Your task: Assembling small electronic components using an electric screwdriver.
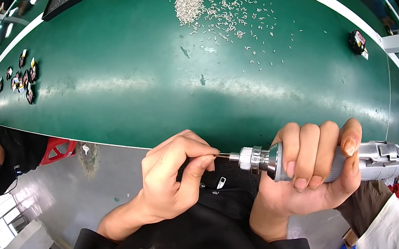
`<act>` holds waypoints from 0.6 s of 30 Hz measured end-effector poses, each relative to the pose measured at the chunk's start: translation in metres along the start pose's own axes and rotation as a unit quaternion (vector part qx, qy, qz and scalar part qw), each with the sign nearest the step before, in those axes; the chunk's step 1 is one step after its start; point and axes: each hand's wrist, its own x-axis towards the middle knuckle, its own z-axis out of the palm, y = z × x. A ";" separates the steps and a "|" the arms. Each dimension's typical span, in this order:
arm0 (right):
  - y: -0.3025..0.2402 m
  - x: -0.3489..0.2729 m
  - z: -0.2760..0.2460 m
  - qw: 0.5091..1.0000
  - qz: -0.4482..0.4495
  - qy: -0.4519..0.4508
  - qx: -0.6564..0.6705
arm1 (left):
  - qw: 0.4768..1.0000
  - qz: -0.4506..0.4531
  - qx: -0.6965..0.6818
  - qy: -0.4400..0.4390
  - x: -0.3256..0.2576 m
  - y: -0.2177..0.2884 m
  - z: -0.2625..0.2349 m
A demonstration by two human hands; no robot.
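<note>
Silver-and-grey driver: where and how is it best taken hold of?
Probably around the driver's thick grey barrel, coming from the near side, fingers curled round it: it is round, roughly level and its thin shaft points left. The right grip wraps it there, behind the ribbed collar, leaving the shaft free.

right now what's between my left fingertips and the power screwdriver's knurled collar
In the head view, a thin dark shaft and narrow silver sleeve span the stretch from the left hand to the knurled collar.
</note>
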 end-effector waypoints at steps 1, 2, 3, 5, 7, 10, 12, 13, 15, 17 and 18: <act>0.000 0.000 -0.001 1.000 0.005 0.012 0.009 | 0.999 0.038 0.033 0.001 0.001 -0.002 0.001; -0.001 0.000 -0.003 1.000 0.005 0.012 0.009 | 0.999 0.038 0.033 0.001 0.001 -0.001 0.002; 0.000 0.001 -0.007 0.999 0.008 0.023 0.032 | 0.999 0.036 0.022 -0.001 0.001 -0.001 0.003; 0.000 0.001 -0.010 0.998 0.011 0.035 0.056 | 0.999 0.034 0.011 -0.003 0.001 -0.002 0.004; 0.002 0.001 -0.012 0.997 0.008 0.040 0.063 | 0.999 0.029 0.019 -0.010 0.002 -0.003 0.005; 0.001 0.004 -0.012 0.996 0.010 0.049 0.076 | 0.997 0.063 0.036 -0.035 0.008 -0.007 0.002; -0.001 0.007 -0.015 0.995 0.004 0.055 0.082 | 0.999 0.047 0.005 -0.022 0.011 -0.004 -0.001; -0.002 0.008 -0.016 0.994 0.000 0.060 0.088 | 0.999 0.029 -0.026 -0.008 0.013 -0.002 -0.004; -0.006 0.008 -0.021 0.993 -0.006 0.076 0.093 | 0.998 0.064 0.003 -0.021 0.017 -0.008 -0.019; -0.010 0.007 -0.025 0.991 -0.017 0.089 0.102 | 0.999 0.037 0.008 -0.007 0.022 -0.005 -0.030; -0.010 0.008 -0.026 0.990 -0.007 0.108 0.090 | 0.998 0.030 0.048 -0.010 0.029 -0.002 -0.038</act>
